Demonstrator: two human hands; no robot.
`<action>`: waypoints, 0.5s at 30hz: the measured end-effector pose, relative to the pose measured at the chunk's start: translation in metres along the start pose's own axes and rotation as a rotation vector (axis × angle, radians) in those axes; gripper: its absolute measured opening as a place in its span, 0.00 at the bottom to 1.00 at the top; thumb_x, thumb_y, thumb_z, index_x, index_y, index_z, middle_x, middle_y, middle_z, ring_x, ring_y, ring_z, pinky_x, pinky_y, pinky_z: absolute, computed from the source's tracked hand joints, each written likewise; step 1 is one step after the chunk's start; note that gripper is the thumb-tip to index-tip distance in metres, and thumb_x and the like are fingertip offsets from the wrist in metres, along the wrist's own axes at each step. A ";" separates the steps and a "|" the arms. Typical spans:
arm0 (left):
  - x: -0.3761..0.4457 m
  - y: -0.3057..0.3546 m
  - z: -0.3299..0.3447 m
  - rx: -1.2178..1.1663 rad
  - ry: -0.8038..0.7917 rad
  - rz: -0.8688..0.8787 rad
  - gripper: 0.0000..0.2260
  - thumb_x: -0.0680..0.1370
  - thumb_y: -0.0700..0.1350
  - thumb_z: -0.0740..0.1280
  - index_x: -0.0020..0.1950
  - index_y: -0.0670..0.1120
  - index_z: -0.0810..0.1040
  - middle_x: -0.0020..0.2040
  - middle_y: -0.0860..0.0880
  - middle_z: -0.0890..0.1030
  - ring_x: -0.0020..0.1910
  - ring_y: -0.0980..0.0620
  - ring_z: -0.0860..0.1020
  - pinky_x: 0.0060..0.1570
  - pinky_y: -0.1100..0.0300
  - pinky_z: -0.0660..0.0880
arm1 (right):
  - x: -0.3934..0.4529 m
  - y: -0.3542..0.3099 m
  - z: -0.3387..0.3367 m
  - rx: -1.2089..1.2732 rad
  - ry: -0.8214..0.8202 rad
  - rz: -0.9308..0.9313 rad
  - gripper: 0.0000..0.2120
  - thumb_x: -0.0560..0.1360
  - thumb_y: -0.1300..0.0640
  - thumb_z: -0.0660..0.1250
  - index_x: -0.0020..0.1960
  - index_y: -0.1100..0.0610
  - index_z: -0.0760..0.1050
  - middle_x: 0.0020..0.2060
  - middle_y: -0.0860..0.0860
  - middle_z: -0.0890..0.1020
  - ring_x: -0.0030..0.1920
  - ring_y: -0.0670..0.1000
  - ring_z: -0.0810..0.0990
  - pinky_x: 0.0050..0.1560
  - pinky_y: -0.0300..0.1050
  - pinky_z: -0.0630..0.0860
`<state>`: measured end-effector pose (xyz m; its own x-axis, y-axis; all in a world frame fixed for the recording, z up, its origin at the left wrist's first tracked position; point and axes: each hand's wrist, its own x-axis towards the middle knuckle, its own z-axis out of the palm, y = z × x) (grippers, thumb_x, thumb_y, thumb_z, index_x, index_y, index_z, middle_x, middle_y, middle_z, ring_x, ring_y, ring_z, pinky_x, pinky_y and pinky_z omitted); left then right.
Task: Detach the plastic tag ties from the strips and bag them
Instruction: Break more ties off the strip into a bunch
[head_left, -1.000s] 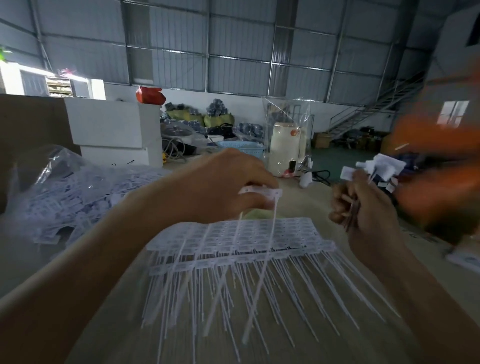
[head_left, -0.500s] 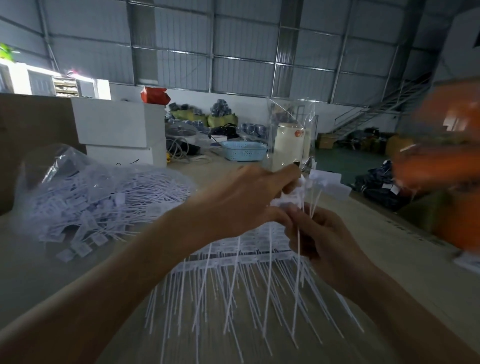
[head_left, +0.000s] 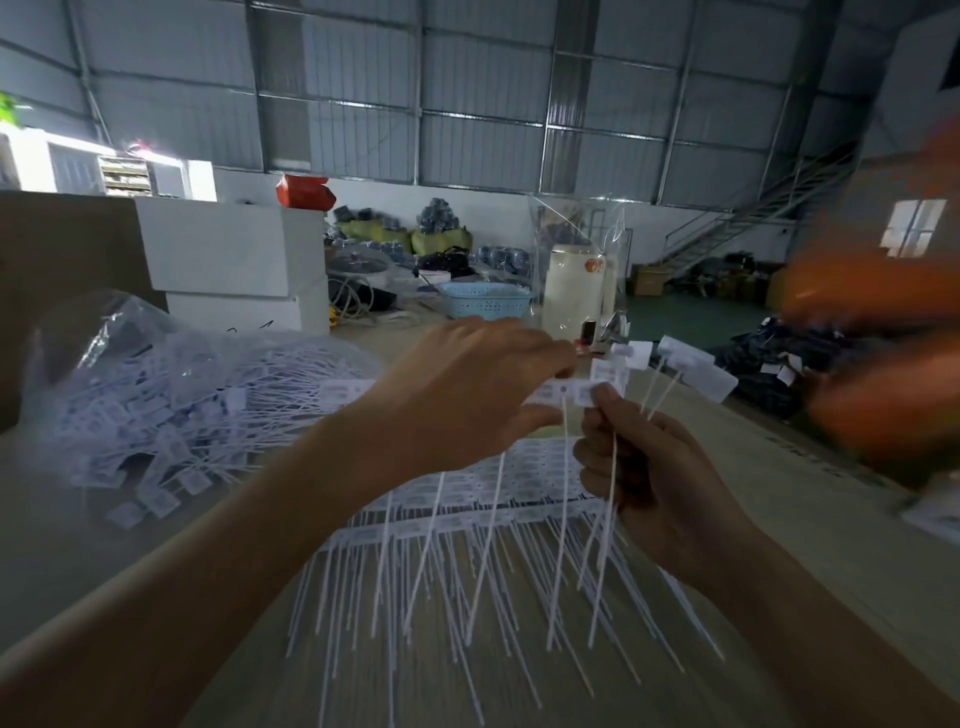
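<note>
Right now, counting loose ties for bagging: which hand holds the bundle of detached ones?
The right hand: it grips several tag ties upright, while the left hand pinches only one.

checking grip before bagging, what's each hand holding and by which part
The left hand pinches one tag tie by its flat tag head. The right hand grips a bunch of ties around their thin tails.

The tag ties (head_left: 566, 395) and the strips (head_left: 467, 499) on the table (head_left: 779, 519) are white, matt plastic. The bag (head_left: 156, 374) at the left is thin clear plastic film, glossy and wrinkled. The table looks like smooth pale wood, perhaps laminate. The far wall (head_left: 467, 104) is ribbed grey metal sheet.
</note>
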<state>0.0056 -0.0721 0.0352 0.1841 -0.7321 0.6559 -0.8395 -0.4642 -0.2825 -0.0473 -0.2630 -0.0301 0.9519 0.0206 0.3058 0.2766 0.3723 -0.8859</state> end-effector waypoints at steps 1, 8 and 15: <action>0.000 0.001 0.000 0.000 0.023 0.014 0.14 0.77 0.52 0.72 0.60 0.48 0.80 0.53 0.50 0.83 0.52 0.47 0.80 0.49 0.52 0.75 | -0.001 0.000 0.000 -0.026 -0.002 -0.005 0.12 0.77 0.52 0.66 0.38 0.58 0.72 0.33 0.53 0.54 0.28 0.48 0.56 0.27 0.40 0.60; 0.003 0.000 -0.001 0.043 0.022 0.064 0.05 0.79 0.47 0.70 0.53 0.50 0.81 0.43 0.52 0.81 0.44 0.49 0.79 0.43 0.54 0.74 | -0.006 -0.001 0.006 -0.355 0.105 -0.183 0.13 0.75 0.49 0.65 0.36 0.57 0.75 0.27 0.54 0.63 0.26 0.48 0.58 0.28 0.40 0.58; 0.005 -0.005 -0.002 -0.042 -0.085 0.017 0.04 0.81 0.49 0.66 0.52 0.52 0.81 0.43 0.58 0.79 0.42 0.55 0.76 0.43 0.57 0.74 | -0.006 -0.001 0.004 -0.456 0.055 -0.275 0.13 0.75 0.49 0.65 0.36 0.54 0.76 0.28 0.56 0.63 0.26 0.48 0.59 0.27 0.40 0.59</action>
<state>0.0094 -0.0726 0.0408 0.2106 -0.7801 0.5891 -0.8633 -0.4311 -0.2623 -0.0537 -0.2598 -0.0296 0.8384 -0.0745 0.5399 0.5342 -0.0840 -0.8412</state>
